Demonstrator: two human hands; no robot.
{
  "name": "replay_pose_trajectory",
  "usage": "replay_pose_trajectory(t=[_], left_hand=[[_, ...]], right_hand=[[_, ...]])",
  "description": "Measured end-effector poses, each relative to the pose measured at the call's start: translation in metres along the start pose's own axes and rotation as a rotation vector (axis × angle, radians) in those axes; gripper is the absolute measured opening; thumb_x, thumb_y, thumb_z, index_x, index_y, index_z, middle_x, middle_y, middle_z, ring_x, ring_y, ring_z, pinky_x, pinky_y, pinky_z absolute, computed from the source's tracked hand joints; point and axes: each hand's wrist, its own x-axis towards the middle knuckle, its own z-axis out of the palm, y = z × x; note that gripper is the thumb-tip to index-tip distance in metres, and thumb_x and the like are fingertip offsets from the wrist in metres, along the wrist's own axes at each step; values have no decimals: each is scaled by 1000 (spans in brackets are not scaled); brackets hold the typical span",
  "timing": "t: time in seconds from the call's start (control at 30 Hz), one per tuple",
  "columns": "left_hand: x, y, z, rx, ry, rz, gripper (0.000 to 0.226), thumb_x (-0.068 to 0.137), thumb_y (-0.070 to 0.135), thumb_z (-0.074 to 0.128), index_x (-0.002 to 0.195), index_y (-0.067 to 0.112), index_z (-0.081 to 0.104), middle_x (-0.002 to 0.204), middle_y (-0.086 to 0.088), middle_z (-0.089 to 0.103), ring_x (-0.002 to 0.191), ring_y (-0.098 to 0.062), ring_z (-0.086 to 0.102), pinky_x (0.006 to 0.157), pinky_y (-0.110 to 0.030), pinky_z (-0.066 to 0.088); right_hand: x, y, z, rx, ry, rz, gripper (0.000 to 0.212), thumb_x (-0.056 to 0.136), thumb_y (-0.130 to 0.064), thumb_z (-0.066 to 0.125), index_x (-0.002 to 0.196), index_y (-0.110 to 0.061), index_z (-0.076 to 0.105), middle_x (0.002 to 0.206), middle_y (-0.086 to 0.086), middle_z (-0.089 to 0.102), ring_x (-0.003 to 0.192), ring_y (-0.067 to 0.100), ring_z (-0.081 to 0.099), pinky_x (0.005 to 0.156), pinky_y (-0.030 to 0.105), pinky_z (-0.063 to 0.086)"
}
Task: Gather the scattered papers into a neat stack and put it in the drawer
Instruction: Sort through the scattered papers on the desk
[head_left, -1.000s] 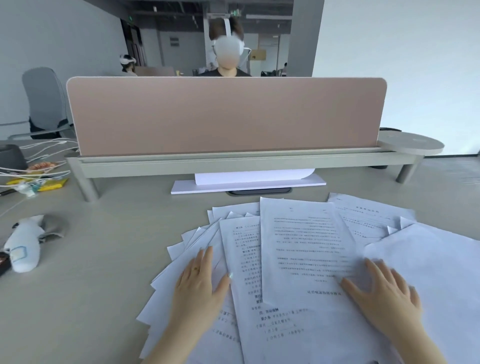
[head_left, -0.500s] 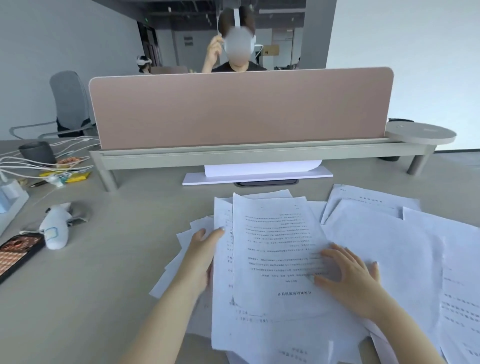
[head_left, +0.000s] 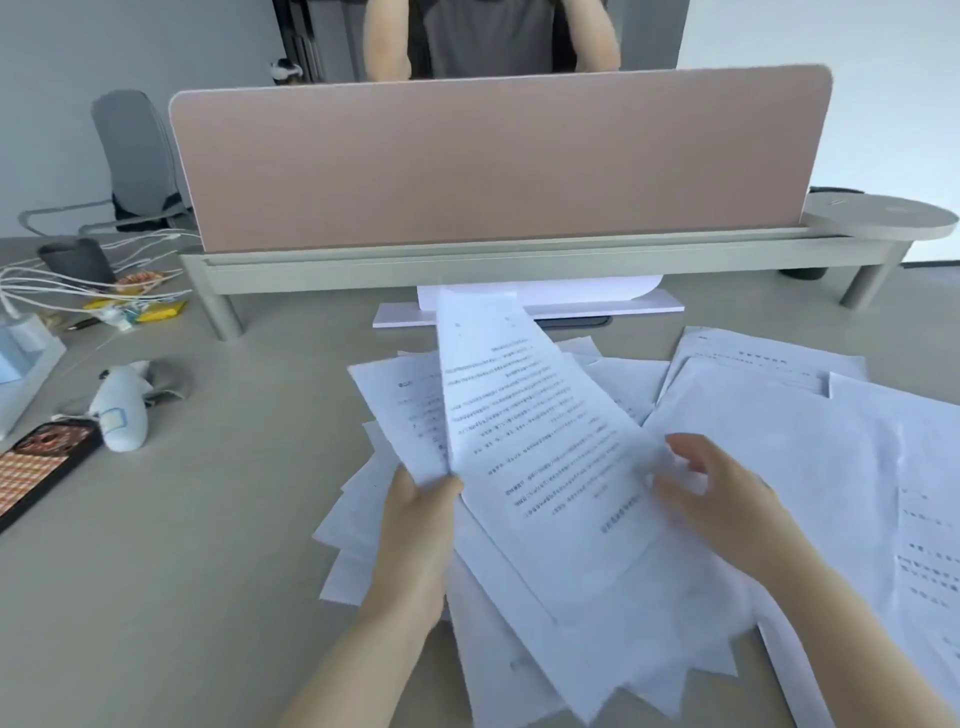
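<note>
Loose white printed paper sheets (head_left: 545, 447), fanned over the beige desk (head_left: 208, 519), look light, floppy and slippery, best squared by their edges; the left hand (head_left: 415, 519) pinches a lifted bunch at its left edge, the right hand (head_left: 722, 499) spread half-open beside them. More white sheets (head_left: 831, 467) lie to the right, a black phone (head_left: 41, 467) well left; no drawer shows.

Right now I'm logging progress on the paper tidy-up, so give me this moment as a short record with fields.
left hand: pinching the edge of a raised bunch of sheets
right hand: fingers spread, at the bunch's right edge
loose papers: fanned flat on the desk
stack: not squared
drawer: not in view
left of papers: phone, white plush toy
</note>
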Motion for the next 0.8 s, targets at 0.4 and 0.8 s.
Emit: replay_pose_trajectory(t=[0.4,0.8], left_hand=[[-62,-7,-47,-224,216,-162,30,95,21,41,121,32,51,134,8,45,122,-13,41,106,-44,29],[-38,-16,-58,-626,28,-346,14,86,24,56,97,15,54,89,-2,58,62,-12,52,60,-24,41]], right_hand=[[-4,-15,49,-309,-195,-289,55,91,-51,40,142,-34,30,157,-15,18,146,11,9,118,41,3],[-11,-24,63,-301,-165,-305,54,91,-51,41,141,-32,34,156,-14,22,146,12,12,117,40,1]])
